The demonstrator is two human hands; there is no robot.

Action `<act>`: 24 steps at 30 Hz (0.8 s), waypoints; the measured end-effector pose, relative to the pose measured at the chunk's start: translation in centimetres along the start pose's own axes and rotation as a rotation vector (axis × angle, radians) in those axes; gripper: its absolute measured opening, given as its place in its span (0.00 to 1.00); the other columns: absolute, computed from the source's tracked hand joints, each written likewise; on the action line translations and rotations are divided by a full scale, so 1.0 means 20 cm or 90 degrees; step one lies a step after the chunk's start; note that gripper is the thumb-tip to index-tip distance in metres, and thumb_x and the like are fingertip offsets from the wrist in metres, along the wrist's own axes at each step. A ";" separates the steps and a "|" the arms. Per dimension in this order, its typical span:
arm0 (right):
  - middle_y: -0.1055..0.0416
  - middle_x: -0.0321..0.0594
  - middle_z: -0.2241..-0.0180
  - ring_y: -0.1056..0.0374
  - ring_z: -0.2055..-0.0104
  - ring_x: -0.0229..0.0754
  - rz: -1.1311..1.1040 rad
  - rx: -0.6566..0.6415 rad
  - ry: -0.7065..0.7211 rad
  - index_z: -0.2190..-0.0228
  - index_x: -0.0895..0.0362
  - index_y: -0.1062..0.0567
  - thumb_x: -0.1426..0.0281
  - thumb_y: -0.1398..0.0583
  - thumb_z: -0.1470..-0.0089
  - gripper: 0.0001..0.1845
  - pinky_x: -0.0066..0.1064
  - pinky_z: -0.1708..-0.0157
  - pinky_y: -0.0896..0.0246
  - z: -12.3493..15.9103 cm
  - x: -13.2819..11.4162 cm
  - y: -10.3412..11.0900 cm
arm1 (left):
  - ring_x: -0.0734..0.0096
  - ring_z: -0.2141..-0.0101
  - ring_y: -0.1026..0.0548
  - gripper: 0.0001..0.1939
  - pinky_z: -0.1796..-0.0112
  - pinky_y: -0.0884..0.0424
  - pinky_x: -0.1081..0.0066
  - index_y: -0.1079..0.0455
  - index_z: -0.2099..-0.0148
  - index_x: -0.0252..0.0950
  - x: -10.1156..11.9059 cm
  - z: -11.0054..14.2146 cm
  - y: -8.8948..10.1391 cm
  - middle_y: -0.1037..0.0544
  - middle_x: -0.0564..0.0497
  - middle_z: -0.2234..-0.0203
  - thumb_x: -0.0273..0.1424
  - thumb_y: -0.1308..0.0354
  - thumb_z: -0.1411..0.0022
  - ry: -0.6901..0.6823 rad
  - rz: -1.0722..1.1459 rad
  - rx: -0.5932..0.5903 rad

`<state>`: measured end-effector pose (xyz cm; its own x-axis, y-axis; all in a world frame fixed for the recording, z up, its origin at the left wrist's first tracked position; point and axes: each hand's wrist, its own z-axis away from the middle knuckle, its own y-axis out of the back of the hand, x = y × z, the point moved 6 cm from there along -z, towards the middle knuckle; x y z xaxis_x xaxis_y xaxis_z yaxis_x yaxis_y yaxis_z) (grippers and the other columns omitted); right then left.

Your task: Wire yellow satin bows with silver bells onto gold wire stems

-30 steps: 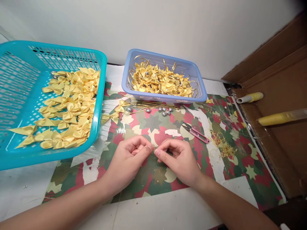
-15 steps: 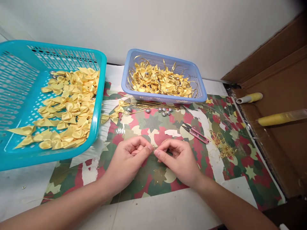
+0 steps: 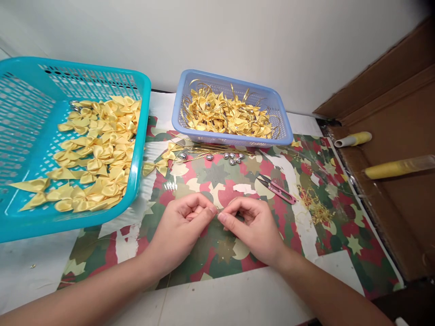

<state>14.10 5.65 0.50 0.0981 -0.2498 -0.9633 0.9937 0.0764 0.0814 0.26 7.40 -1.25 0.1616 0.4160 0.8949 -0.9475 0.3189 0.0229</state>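
Observation:
My left hand (image 3: 185, 231) and my right hand (image 3: 253, 228) meet fingertip to fingertip above the patterned sheet (image 3: 210, 258). Thumb and forefinger are pinched together on each; whatever lies between them is too small to make out. Beyond the hands, several silver bells (image 3: 232, 158) lie beside a bundle of gold cords (image 3: 217, 148). To the right of my right hand rest thread snips with pink handles (image 3: 280, 190). Yellow ribbon bows (image 3: 154, 167) lie on the sheet, near the rim of the turquoise basket (image 3: 137, 176).
Many yellow bows (image 3: 98, 158) fill part of the turquoise basket at left. A blue basket (image 3: 234, 139) at the back holds bows with gold cords and bells. Thread scraps (image 3: 316, 208) lie right of the snips. Yellow-filled tubes (image 3: 401, 167) stick out by the cardboard wall (image 3: 384, 104).

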 end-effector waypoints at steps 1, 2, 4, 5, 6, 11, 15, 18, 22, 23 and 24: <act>0.27 0.34 0.78 0.33 0.75 0.33 -0.001 -0.001 -0.001 0.78 0.57 0.26 0.70 0.36 0.52 0.06 0.24 0.73 0.36 0.00 0.00 0.00 | 0.79 0.83 0.45 0.15 0.82 0.49 0.78 0.35 0.75 0.36 0.00 0.00 0.00 0.42 0.60 0.87 0.41 0.45 0.44 0.000 -0.001 0.000; 0.27 0.34 0.78 0.33 0.75 0.33 -0.002 0.000 -0.001 0.78 0.57 0.26 0.70 0.36 0.52 0.06 0.24 0.73 0.36 0.00 0.00 0.00 | 0.79 0.83 0.44 0.15 0.82 0.49 0.78 0.35 0.75 0.36 0.00 0.00 0.00 0.41 0.60 0.87 0.42 0.45 0.44 -0.001 -0.001 -0.001; 0.27 0.34 0.78 0.33 0.75 0.33 -0.004 0.000 0.001 0.78 0.57 0.25 0.70 0.35 0.52 0.06 0.24 0.73 0.36 0.00 0.00 0.00 | 0.79 0.83 0.44 0.15 0.82 0.49 0.78 0.35 0.75 0.36 0.00 0.00 0.00 0.41 0.60 0.87 0.42 0.45 0.44 -0.001 0.000 -0.004; 0.27 0.34 0.78 0.34 0.75 0.33 -0.004 0.000 0.002 0.78 0.57 0.25 0.70 0.35 0.52 0.06 0.24 0.73 0.36 0.00 0.00 0.00 | 0.79 0.84 0.44 0.15 0.82 0.49 0.78 0.35 0.76 0.36 0.00 0.00 0.00 0.41 0.59 0.87 0.42 0.45 0.44 0.000 0.000 -0.004; 0.27 0.34 0.78 0.34 0.75 0.33 -0.005 0.000 0.002 0.78 0.57 0.25 0.70 0.36 0.52 0.06 0.24 0.73 0.36 0.00 0.00 0.00 | 0.79 0.84 0.44 0.15 0.82 0.49 0.78 0.35 0.76 0.36 0.00 0.00 0.00 0.41 0.60 0.87 0.42 0.45 0.44 0.000 0.001 -0.004; 0.27 0.33 0.78 0.33 0.75 0.33 -0.002 0.001 0.006 0.78 0.57 0.25 0.70 0.35 0.52 0.06 0.24 0.73 0.36 0.00 0.00 0.00 | 0.79 0.84 0.45 0.15 0.82 0.50 0.79 0.35 0.75 0.36 0.00 0.00 0.00 0.41 0.60 0.87 0.42 0.44 0.45 0.000 0.004 0.001; 0.27 0.34 0.78 0.33 0.74 0.33 -0.005 -0.001 0.007 0.78 0.57 0.25 0.71 0.35 0.52 0.06 0.24 0.73 0.36 0.00 0.00 0.00 | 0.79 0.84 0.44 0.15 0.82 0.49 0.79 0.35 0.75 0.36 0.00 0.01 0.00 0.42 0.60 0.87 0.41 0.44 0.45 0.000 0.002 -0.001; 0.27 0.34 0.78 0.33 0.75 0.33 -0.004 -0.003 0.006 0.78 0.57 0.25 0.71 0.35 0.52 0.06 0.24 0.73 0.36 0.00 0.00 0.00 | 0.79 0.84 0.44 0.15 0.82 0.49 0.79 0.35 0.76 0.36 0.00 0.00 0.00 0.42 0.60 0.87 0.42 0.44 0.45 -0.002 0.001 -0.005; 0.27 0.34 0.78 0.33 0.75 0.33 0.004 -0.002 0.004 0.78 0.57 0.25 0.70 0.35 0.52 0.06 0.24 0.73 0.36 0.00 0.01 0.00 | 0.79 0.84 0.44 0.15 0.82 0.49 0.79 0.35 0.75 0.36 0.00 0.00 0.00 0.41 0.59 0.87 0.42 0.44 0.45 -0.003 0.002 -0.001; 0.27 0.34 0.78 0.33 0.75 0.33 0.005 -0.002 0.004 0.78 0.57 0.25 0.70 0.35 0.52 0.06 0.24 0.73 0.36 0.00 0.01 0.00 | 0.79 0.84 0.44 0.15 0.82 0.49 0.79 0.34 0.75 0.36 0.00 0.00 0.00 0.41 0.59 0.87 0.42 0.44 0.45 -0.001 0.002 -0.001; 0.27 0.34 0.78 0.33 0.75 0.33 0.005 -0.002 0.004 0.78 0.57 0.25 0.70 0.35 0.52 0.06 0.24 0.73 0.36 0.00 0.01 0.00 | 0.79 0.84 0.44 0.15 0.82 0.49 0.79 0.34 0.75 0.36 0.00 0.00 0.00 0.41 0.60 0.87 0.42 0.44 0.45 0.000 0.002 -0.003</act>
<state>14.04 5.64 0.31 0.1059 -0.2433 -0.9642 0.9928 0.0809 0.0886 0.24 7.36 -1.30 0.1588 0.4171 0.8949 -0.9469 0.3211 0.0183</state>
